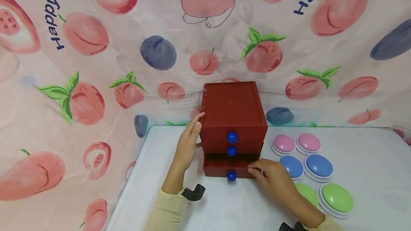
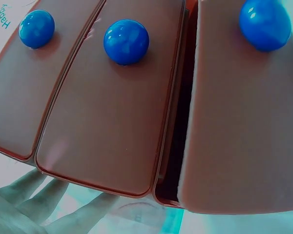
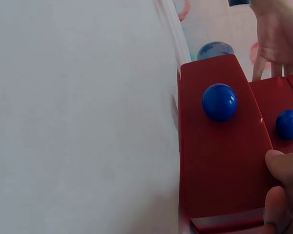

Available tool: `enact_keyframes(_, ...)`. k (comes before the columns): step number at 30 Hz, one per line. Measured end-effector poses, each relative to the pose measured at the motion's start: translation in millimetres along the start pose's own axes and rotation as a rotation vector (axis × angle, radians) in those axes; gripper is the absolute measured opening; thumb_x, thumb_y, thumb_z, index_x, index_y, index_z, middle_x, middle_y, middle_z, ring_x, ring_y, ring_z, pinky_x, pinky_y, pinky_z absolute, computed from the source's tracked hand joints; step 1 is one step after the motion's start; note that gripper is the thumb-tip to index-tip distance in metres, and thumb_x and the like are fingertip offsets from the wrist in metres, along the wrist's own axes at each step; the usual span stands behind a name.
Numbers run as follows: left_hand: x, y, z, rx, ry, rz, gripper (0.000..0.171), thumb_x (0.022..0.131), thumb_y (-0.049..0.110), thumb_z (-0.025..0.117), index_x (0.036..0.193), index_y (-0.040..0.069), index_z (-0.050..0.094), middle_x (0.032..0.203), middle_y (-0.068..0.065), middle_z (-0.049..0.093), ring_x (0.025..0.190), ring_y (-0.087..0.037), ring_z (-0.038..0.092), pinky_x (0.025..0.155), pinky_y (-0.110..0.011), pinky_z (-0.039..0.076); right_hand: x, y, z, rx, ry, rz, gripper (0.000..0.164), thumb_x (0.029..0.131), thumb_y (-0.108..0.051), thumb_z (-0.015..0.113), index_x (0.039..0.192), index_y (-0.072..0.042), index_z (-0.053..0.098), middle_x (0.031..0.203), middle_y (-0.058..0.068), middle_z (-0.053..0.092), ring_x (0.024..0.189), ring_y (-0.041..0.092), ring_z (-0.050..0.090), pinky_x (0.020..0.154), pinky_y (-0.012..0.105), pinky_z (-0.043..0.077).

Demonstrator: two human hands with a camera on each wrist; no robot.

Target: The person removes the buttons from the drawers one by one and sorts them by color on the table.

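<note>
A dark red three-drawer cabinet (image 1: 231,106) stands on the white table, with a round blue knob on each drawer. Its bottom drawer (image 1: 218,171) is pulled out part way, and the inside looks dark. The upper two drawers are closed. Along the cabinet's left side lies my left hand (image 1: 187,145), its fingers extended against the wall; in the left wrist view those fingers (image 2: 39,195) pass behind the edge. My right hand (image 1: 276,179) pinches the bottom drawer's front panel at its right corner, away from the blue knob (image 3: 219,102).
To the right of the cabinet stand several round push buttons in pairs: pink (image 1: 309,142), blue (image 1: 319,165) and green (image 1: 337,198). The right forearm overlaps one green button. A fruit-printed cloth (image 1: 205,45) hangs close behind the cabinet and along the left of the table (image 1: 144,188).
</note>
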State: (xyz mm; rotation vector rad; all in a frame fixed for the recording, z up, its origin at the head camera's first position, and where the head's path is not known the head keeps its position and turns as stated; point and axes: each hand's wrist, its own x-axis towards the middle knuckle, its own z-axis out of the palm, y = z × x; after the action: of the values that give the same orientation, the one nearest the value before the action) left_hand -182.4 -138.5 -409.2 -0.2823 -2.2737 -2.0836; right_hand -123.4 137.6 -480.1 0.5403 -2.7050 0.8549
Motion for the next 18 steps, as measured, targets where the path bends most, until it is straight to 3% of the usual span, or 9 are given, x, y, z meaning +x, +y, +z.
enact_keyframes(4, 0.3, -0.4, 0.0, -0.004, -0.003, -0.003, 0.044, 0.108, 0.049, 0.043, 0.15, 0.039, 0.047, 0.158, 0.001, 0.041, 0.139, -0.033, 0.047, 0.097, -0.068, 0.051, 5.9, 2.4, 3.4, -0.009, 0.027, 0.006, 0.015, 0.085, -0.011, 0.083, 0.094, -0.023, 0.08, 0.089, -0.011, 0.075, 0.082, 0.008, 0.07, 0.073, 0.028, 0.061)
enact_keyframes(11, 0.2, 0.0, 0.1, 0.005, -0.003, -0.002, 0.044, 0.108, 0.05, 0.042, 0.15, 0.039, 0.047, 0.159, 0.001, 0.04, 0.14, -0.033, 0.046, 0.097, -0.068, 0.05, 9.2, 4.9, 5.5, -0.005, 0.06, -0.006, 0.012, 0.085, -0.013, 0.083, 0.094, -0.021, 0.08, 0.087, -0.008, 0.075, 0.073, 0.005, 0.063, 0.063, 0.02, 0.053)
enact_keyframes(18, 0.0, 0.3, 0.2, 0.0, -0.005, -0.001, 0.043, 0.108, 0.049, 0.043, 0.15, 0.039, 0.047, 0.158, 0.001, 0.041, 0.141, -0.033, 0.045, 0.097, -0.069, 0.05, 3.7, -4.5, 6.4, 0.088, 0.145, -0.04, 0.023, 0.079, -0.016, 0.089, 0.1, -0.018, 0.08, 0.09, -0.008, 0.069, 0.067, 0.001, 0.053, 0.057, 0.016, 0.049)
